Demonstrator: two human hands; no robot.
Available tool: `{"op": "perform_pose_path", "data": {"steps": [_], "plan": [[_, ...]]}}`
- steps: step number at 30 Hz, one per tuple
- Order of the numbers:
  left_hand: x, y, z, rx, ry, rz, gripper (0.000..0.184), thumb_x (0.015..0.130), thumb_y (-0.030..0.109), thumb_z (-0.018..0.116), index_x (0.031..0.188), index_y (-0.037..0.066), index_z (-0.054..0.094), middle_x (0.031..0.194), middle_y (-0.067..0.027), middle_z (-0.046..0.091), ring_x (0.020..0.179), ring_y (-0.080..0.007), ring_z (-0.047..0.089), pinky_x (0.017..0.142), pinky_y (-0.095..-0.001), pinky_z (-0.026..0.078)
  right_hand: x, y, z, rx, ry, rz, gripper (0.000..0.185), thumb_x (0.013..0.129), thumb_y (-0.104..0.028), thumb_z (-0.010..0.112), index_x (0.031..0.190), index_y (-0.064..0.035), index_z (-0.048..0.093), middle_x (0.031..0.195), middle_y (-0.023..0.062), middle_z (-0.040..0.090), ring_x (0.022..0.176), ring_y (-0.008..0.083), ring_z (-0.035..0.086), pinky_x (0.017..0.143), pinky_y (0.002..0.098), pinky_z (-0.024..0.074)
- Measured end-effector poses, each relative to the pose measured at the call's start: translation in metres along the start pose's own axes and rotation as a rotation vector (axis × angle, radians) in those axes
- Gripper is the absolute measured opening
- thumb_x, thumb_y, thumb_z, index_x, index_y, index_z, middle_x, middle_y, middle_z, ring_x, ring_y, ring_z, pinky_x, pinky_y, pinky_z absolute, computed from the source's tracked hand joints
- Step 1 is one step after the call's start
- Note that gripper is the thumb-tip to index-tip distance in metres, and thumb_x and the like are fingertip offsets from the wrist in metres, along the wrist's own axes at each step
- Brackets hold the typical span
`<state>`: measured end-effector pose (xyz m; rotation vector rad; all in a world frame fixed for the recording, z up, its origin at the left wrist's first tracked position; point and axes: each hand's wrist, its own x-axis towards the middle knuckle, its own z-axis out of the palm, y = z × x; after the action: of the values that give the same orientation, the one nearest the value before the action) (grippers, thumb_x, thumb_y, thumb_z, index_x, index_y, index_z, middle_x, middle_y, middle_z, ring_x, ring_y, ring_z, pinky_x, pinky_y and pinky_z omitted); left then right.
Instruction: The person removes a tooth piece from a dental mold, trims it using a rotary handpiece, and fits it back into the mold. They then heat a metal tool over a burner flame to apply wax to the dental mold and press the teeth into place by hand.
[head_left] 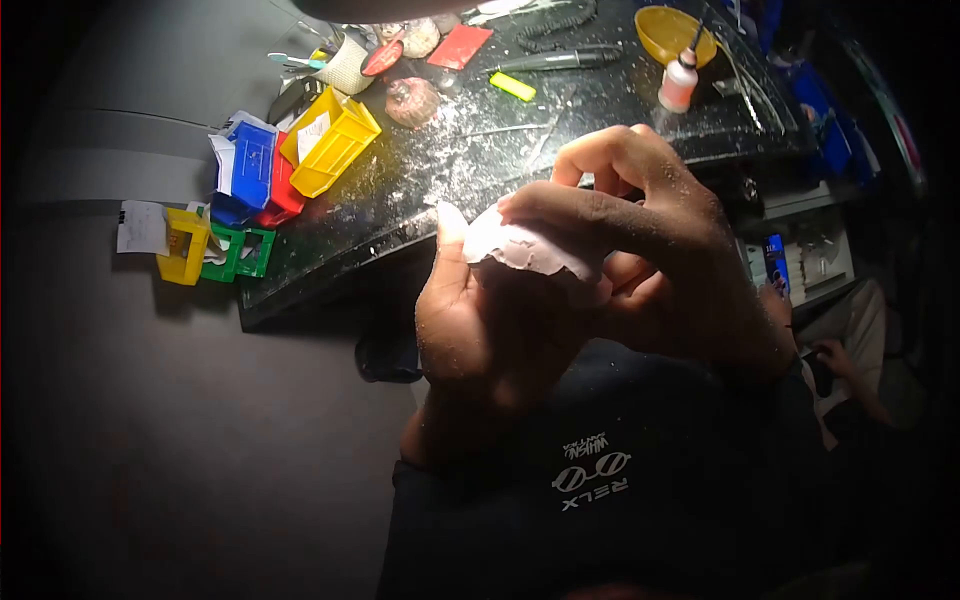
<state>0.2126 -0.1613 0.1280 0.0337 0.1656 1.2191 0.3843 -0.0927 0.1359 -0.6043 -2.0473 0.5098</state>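
A white, plaster-like piece (pixel 525 248) with a ragged lower edge is held up in front of my chest, near the bench's front edge. My left hand (pixel 465 325) supports it from the left and below, thumb upright at its side and fingers mostly hidden in shadow. From the right, my right hand (pixel 665 215) grips the same piece, its index fingertip pressed on top. White dust speckles both hands. The underside of the piece is too dark to make out.
A dusty black bench (pixel 470 160) carries a pinkish lump (pixel 412 102), a neon-yellow block (pixel 513 86), a bottle (pixel 679 84) and a yellow bowl (pixel 660 35). Coloured bins (pixel 335 145) hang at its left edge. Another person's hand (pixel 845 360) is at right.
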Motion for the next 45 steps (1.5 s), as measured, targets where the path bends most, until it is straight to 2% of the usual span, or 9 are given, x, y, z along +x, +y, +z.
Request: {"op": "perform_pose_path", "data": {"steps": [9,11,15,17,28,33,37,40,45], "plan": [[-0.004,-0.028,0.019,0.047,0.02,-0.041,0.069,0.111,0.051,0.02,0.152,-0.003,0.034,0.15,-0.0311,0.043,0.14,-0.0488,0.043,0.116,-0.062,0.037,-0.023,0.0,-0.018,0.043,0.085,-0.023,0.059,0.062,-0.034,0.094,0.118,-0.0224,0.079,0.102,0.0014,0.062,0.083,0.0153,0.057,0.069,0.0305,0.0505],[-0.004,-0.03,0.027,0.095,0.107,-0.048,0.08,0.109,0.06,0.012,0.145,-0.003,0.045,0.13,-0.0261,0.063,0.114,-0.04,0.065,0.105,-0.0544,0.048,-0.024,0.001,-0.02,0.065,0.075,-0.018,0.059,0.064,-0.034,0.094,0.119,-0.0223,0.079,0.102,0.0021,0.063,0.084,0.0153,0.057,0.069,0.0307,0.0517],[0.0,-0.028,0.032,0.243,0.301,-0.018,0.078,0.109,0.058,0.014,0.145,-0.003,0.046,0.128,-0.0261,0.064,0.113,-0.0404,0.065,0.105,-0.0538,0.048,-0.024,0.005,-0.02,0.124,0.081,-0.008,0.058,0.065,-0.035,0.095,0.119,-0.0201,0.078,0.101,0.0032,0.063,0.087,0.0162,0.06,0.07,0.0324,0.0531],[-0.003,-0.016,0.022,0.068,0.223,-0.056,0.07,0.11,0.052,0.026,0.154,-0.001,0.033,0.151,-0.0311,0.042,0.135,-0.0483,0.048,0.113,-0.0646,0.038,-0.022,0.006,-0.021,0.146,0.054,-0.001,0.055,0.069,-0.034,0.094,0.119,-0.016,0.078,0.101,0.0049,0.065,0.09,0.0174,0.063,0.073,0.0331,0.0545],[0.025,0.026,-0.03,-0.038,-0.215,-0.163,0.079,0.109,0.059,0.026,0.15,-0.008,0.039,0.144,-0.0278,0.053,0.137,-0.0424,0.049,0.118,-0.0559,0.036,-0.011,0.041,0.014,0.152,-0.06,-0.056,0.057,0.073,-0.01,0.079,0.128,-0.0117,0.069,0.114,0.0126,0.066,0.102,0.0352,0.063,0.092,0.0434,0.051],[0.04,0.04,-0.056,0.305,0.166,0.048,0.068,0.112,0.052,0.021,0.142,-0.003,0.049,0.118,-0.0182,0.067,0.109,-0.031,0.066,0.1,-0.045,0.052,-0.013,0.077,0.057,0.083,-0.182,0.065,0.055,0.075,-0.013,0.079,0.129,-0.0056,0.065,0.126,0.0173,0.065,0.114,0.0395,0.063,0.101,0.0492,0.051],[0.043,0.07,-0.091,0.938,0.316,0.398,0.044,0.108,0.022,0.051,0.146,0.002,0.046,0.142,-0.0152,0.055,0.134,-0.025,0.053,0.109,-0.0362,0.044,0.005,0.104,0.078,-0.101,-0.175,0.189,0.049,0.075,-0.005,0.075,0.123,-0.0019,0.066,0.121,0.0179,0.068,0.11,0.0387,0.065,0.097,0.0446,0.0524],[0.044,0.133,-0.126,1.697,0.321,1.016,0.044,0.098,0.006,0.063,0.14,-0.002,0.051,0.144,-0.0178,0.054,0.135,-0.027,0.051,0.115,-0.0402,0.038,0.016,0.139,0.087,-0.315,-0.049,0.279,0.042,0.076,-0.004,0.075,0.117,-0.0016,0.066,0.121,0.0179,0.068,0.111,0.0388,0.064,0.099,0.045,0.0514],[0.025,0.225,-0.164,1.749,0.664,1.115,0.036,0.096,0.003,0.065,0.13,-0.005,0.057,0.138,-0.0204,0.06,0.129,-0.0296,0.056,0.116,-0.0409,0.037,0.035,0.152,0.08,-0.394,-0.131,0.33,0.059,0.07,-0.01,0.086,0.123,-0.0026,0.06,0.144,0.0252,0.053,0.128,0.0421,0.057,0.105,0.0461,0.0478]]}}
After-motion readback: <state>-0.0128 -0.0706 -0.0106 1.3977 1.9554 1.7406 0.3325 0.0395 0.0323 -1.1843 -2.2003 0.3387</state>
